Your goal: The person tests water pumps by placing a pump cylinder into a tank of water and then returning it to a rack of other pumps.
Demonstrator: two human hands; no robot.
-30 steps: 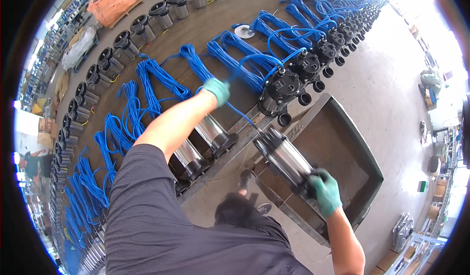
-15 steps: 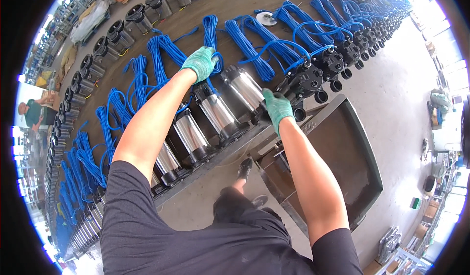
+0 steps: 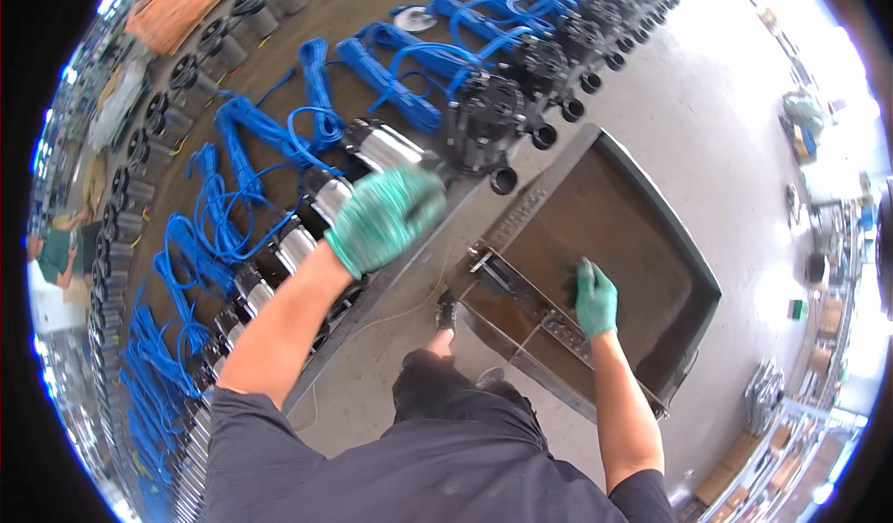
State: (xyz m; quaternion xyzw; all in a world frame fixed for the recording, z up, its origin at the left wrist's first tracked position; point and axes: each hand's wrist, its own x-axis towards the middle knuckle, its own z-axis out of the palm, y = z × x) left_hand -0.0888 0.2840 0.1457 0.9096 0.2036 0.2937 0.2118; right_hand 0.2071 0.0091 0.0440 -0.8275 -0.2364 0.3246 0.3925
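Note:
My left hand (image 3: 386, 221), in a green glove, is smeared by motion above the near edge of the workbench. Its fingers are too blurred to read. Just beyond it lie steel cylinders with black ends (image 3: 383, 143), partly hidden by the hand, and coiled blue cables (image 3: 321, 95). Over a brown-bottomed metal tray cart (image 3: 642, 188), my right hand (image 3: 595, 301), also gloved in green, has a finger stretched out. Nothing plainly shows in it. Close by runs a perforated metal strip holding small parts (image 3: 563, 337). A dark patch beside the fingers cannot be made out.
Black pump-like units (image 3: 488, 118) with round openings line the bench's right edge. More cylinders (image 3: 219, 48) stand along the far side, near a white disc (image 3: 415, 19). Another person (image 3: 58, 255) is at the far left. Shelving with boxes (image 3: 781, 467) stands at right.
My left hand has left the blue cable and come nearer. My right hand has let go of the steel cylinder and moved right and nearer, over the cart. The view has shifted too.

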